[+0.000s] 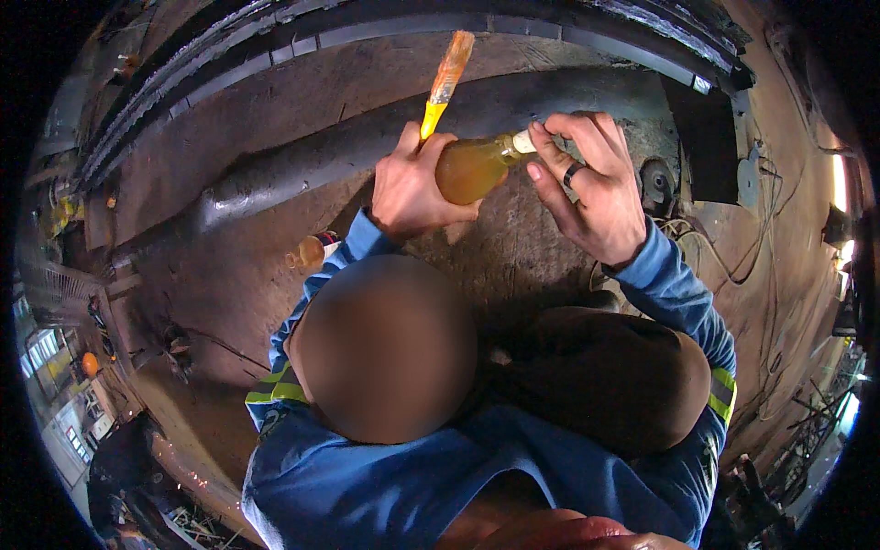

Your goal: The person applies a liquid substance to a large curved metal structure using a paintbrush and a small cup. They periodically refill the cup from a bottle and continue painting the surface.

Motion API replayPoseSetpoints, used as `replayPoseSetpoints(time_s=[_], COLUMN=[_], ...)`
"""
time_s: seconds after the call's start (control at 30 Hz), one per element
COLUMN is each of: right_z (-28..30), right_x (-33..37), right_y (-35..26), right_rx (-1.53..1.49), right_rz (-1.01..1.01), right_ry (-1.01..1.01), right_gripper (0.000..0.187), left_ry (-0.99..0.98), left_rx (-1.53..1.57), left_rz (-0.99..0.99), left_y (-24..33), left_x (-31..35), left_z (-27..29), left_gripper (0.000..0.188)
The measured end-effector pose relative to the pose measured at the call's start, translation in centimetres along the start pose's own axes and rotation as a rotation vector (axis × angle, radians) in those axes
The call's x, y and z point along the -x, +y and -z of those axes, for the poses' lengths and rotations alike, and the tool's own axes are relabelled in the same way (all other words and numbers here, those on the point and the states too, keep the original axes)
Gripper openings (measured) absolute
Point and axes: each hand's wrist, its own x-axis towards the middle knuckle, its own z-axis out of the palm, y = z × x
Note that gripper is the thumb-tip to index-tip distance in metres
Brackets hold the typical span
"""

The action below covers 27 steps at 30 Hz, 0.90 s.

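Note:
My left hand is wrapped round a clear bottle of amber-yellow liquid, tilted so its neck points right. The same hand also grips a paintbrush with a yellow handle; its orange-stained bristles point up and away. At the bottle's mouth is a white cap, pinched between the fingers of my right hand, which wears a dark ring. Whether the cap is loose or seated I cannot tell. The palm side of my left hand is hidden.
A long dark metal pipe lies across the rusty brown surface beyond my hands. Another bottle lies beside my left forearm. Cables trail at the right, near a dark rectangular opening or plate. Long metal beams run along the far side.

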Motion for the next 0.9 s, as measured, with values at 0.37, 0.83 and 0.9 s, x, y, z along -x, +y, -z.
replayPoseSetpoints(time_s=[0.37,0.83,0.9], right_z=[-0.7,-17.7,-20.1], right_x=[-1.6,18.7,18.4], right_y=[-0.4,3.6,2.4], right_rx=[-0.026,-0.299,-0.177], right_rz=[0.036,-0.938,-0.948], right_ry=[-0.092,0.066,0.019], right_gripper=[0.049,0.053,0.057], left_ry=[0.107,0.722,0.775], left_rx=[-0.011,-0.117,-0.301], left_rz=[-0.046,0.431,0.604], left_y=[-1.4,-20.1,-23.7], left_x=[0.1,15.0,19.9], left_z=[0.3,14.2,13.4], left_gripper=[0.073,0.052,0.055])
